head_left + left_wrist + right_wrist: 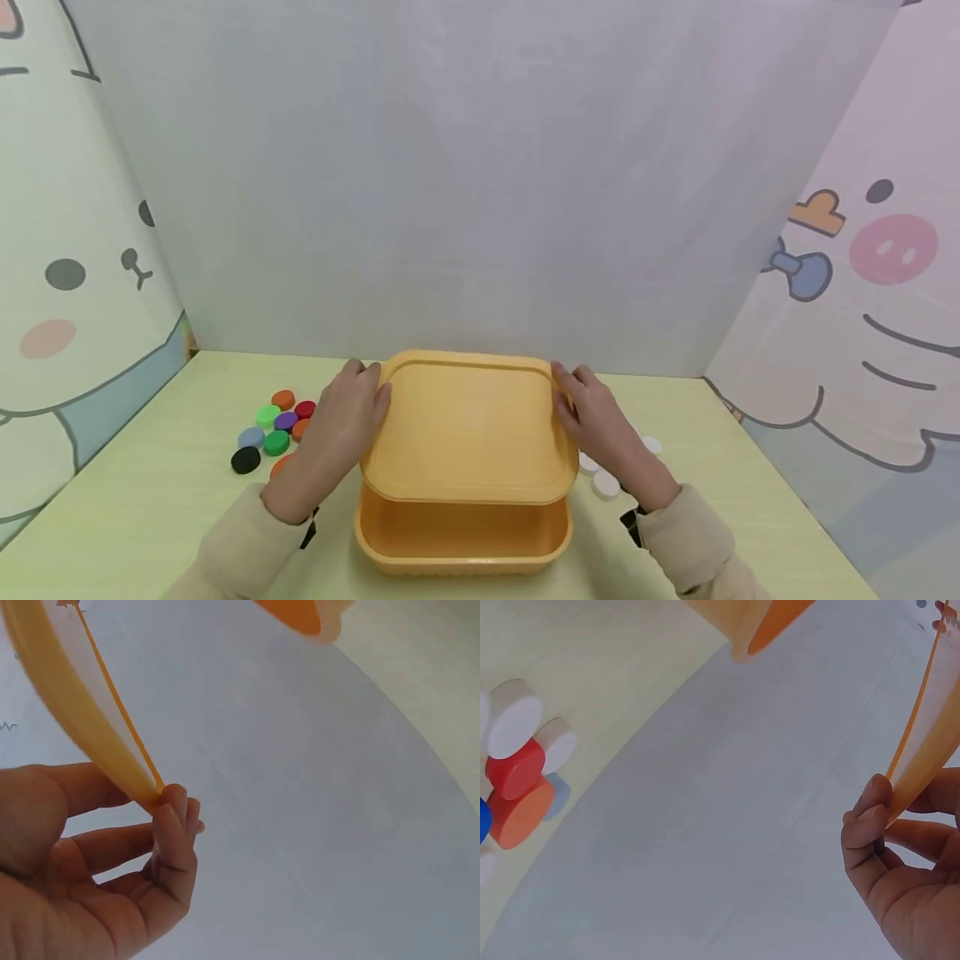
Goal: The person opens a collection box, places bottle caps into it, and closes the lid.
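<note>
A yellow-orange plastic lid (472, 425) is held tilted above a matching rectangular box (465, 565), whose front part shows below it. My left hand (341, 437) pinches the lid's left edge, thumb on one face and fingers on the other. On the opposite side my right hand (603, 417) pinches the right edge. Both wrist views show the grip: the left hand (112, 877) and the right hand (907, 862) each hold the rim between thumb and fingers. The lid hides the rear of the box; the visible inside shows nothing lying in it.
Several coloured bottle caps (277, 442) lie on the pale green table (135, 508) left of the box. White caps (606, 485) lie to the right, partly hidden by the right arm; red and orange caps (525, 814) also show there. A grey-white backdrop (480, 183) stands behind.
</note>
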`<move>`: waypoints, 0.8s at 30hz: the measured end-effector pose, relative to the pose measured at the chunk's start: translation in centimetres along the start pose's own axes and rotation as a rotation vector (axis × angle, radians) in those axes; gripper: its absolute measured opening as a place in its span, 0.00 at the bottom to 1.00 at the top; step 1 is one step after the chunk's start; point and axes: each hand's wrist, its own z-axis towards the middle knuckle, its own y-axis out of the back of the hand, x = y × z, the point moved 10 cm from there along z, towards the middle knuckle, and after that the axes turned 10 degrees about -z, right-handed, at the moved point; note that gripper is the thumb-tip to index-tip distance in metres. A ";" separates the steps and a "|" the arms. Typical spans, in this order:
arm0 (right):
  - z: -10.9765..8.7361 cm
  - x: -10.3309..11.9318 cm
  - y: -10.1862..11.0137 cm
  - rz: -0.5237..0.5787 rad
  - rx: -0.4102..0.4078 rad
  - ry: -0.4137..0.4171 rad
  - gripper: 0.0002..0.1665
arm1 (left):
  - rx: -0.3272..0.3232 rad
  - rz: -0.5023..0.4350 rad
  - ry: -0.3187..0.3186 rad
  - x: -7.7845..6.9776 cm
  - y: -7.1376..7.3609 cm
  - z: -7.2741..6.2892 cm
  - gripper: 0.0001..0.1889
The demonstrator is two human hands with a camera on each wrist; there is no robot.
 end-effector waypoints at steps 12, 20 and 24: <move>2.8 -1.1 1.0 -0.013 -0.137 -0.030 0.23 | -0.152 -0.090 -0.119 -0.4 1.7 2.5 0.17; 4.3 -1.9 0.9 -0.035 -0.206 -0.049 0.23 | -0.187 -0.146 -0.123 -0.2 2.2 4.1 0.18; 4.9 -2.1 0.9 -0.029 -0.241 -0.047 0.23 | -0.215 -0.177 -0.129 0.1 2.3 4.7 0.19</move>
